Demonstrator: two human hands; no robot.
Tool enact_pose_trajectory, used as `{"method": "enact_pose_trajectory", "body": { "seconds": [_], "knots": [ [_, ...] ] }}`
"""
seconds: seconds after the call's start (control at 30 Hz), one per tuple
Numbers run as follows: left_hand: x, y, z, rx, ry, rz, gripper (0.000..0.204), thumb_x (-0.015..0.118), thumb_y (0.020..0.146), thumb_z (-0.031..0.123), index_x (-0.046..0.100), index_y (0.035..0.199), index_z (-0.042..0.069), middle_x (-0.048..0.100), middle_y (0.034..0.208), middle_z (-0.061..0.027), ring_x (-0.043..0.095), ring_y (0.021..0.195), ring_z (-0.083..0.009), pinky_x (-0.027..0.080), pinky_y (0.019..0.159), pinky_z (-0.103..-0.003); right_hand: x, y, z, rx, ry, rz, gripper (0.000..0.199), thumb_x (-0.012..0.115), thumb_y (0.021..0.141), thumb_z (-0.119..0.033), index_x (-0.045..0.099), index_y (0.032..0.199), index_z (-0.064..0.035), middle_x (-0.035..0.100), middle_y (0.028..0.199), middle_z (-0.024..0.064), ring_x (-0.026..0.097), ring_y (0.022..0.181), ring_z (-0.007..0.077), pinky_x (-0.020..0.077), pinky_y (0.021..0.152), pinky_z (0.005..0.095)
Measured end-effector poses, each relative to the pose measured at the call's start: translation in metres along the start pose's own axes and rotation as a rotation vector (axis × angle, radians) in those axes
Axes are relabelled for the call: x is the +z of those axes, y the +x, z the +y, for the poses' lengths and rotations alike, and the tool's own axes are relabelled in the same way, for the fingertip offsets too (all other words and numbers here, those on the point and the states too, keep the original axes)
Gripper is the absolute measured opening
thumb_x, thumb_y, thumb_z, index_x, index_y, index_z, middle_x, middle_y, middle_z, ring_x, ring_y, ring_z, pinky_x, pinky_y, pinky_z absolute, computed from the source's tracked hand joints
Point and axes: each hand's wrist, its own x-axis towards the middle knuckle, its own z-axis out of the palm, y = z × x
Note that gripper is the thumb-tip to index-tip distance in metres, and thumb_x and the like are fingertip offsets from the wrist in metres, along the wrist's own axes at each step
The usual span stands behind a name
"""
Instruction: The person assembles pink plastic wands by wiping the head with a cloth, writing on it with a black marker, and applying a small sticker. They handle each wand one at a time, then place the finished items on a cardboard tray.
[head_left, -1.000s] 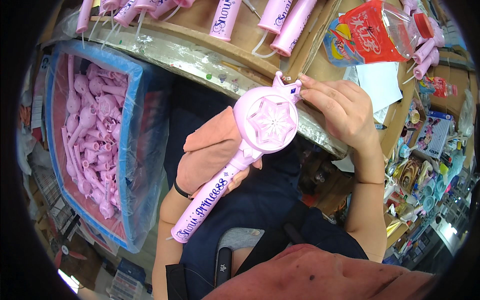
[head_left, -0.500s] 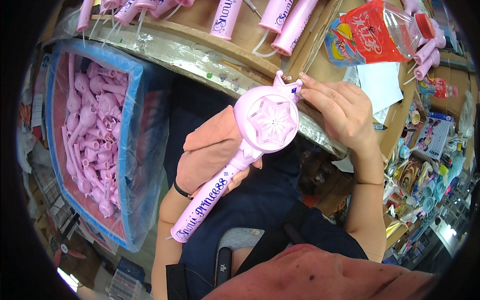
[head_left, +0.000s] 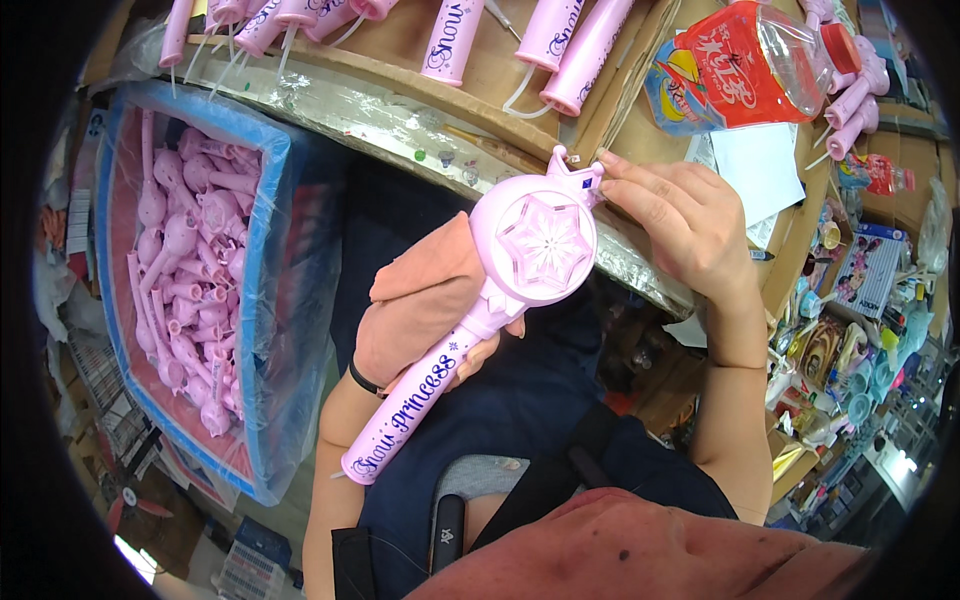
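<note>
A pink toy wand lies tilted across my front, its round head up and its handle toward the lower left. On the head is a clear star-shaped panel, and a small crown tops it. My left hand is closed round the wand's neck from beneath. A salmon-coloured cloth hides most of that hand and rests against the head. My right hand has its thumb and fingertips pinched at the crown's right point, beside a small dark blue square. Anything tiny between those fingertips is hidden.
To the left stands a blue-rimmed bin lined with plastic, full of pink wands. More pink wands lie on the cardboard-covered bench ahead. A red-labelled bottle lies over white paper at the right. Clutter fills the far right.
</note>
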Motion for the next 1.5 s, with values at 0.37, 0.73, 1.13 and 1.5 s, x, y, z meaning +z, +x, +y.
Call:
{"method": "enact_pose_trajectory", "body": {
  "seconds": [0.37, 0.73, 1.13, 1.5],
  "knots": [
    [-0.005, 0.001, -0.005, 0.003, 0.016, -0.018, 0.035, 0.050, 0.100, 0.029, 0.048, 0.120, 0.001, 0.061, 0.076, -0.0119, 0.055, 0.046, -0.0113, 0.042, 0.036, -0.021, 0.001, -0.002, 0.000, 0.003, 0.005, 0.017, 0.027, 0.067, 0.072, -0.005, 0.065, 0.098, -0.0036, 0.070, 0.106, 0.0105, 0.068, 0.081, 0.0214, 0.0527, 0.067, 0.0307],
    [-0.003, -0.002, -0.008, 0.021, 0.003, 0.019, 0.034, 0.051, 0.099, 0.032, 0.057, 0.103, -0.002, 0.059, 0.067, -0.0095, 0.055, 0.044, -0.0109, 0.042, 0.035, -0.020, -0.004, -0.001, 0.000, 0.033, 0.047, -0.013, 0.024, 0.065, 0.073, -0.003, 0.065, 0.097, -0.0038, 0.070, 0.105, 0.0114, 0.068, 0.081, 0.0232, 0.0520, 0.068, 0.0311],
    [-0.014, -0.004, -0.020, 0.092, -0.034, -0.053, 0.054, 0.052, 0.097, 0.038, 0.036, 0.136, 0.004, 0.061, 0.083, -0.0162, 0.053, 0.047, -0.0088, 0.037, 0.033, -0.018, -0.005, 0.002, -0.002, 0.016, 0.056, 0.007, 0.027, 0.061, 0.072, 0.001, 0.064, 0.099, -0.0041, 0.070, 0.106, 0.0111, 0.068, 0.083, 0.0241, 0.0520, 0.069, 0.0321],
    [-0.006, -0.010, -0.013, -0.131, 0.007, 0.038, 0.048, 0.048, 0.098, 0.043, 0.053, 0.113, -0.002, 0.060, 0.077, -0.0105, 0.050, 0.044, -0.0071, 0.034, 0.031, -0.018, -0.010, -0.004, -0.003, 0.064, 0.083, -0.071, 0.025, 0.063, 0.075, -0.002, 0.064, 0.101, -0.0055, 0.068, 0.111, 0.0076, 0.066, 0.085, 0.0242, 0.0520, 0.072, 0.0320]
  ]
}}
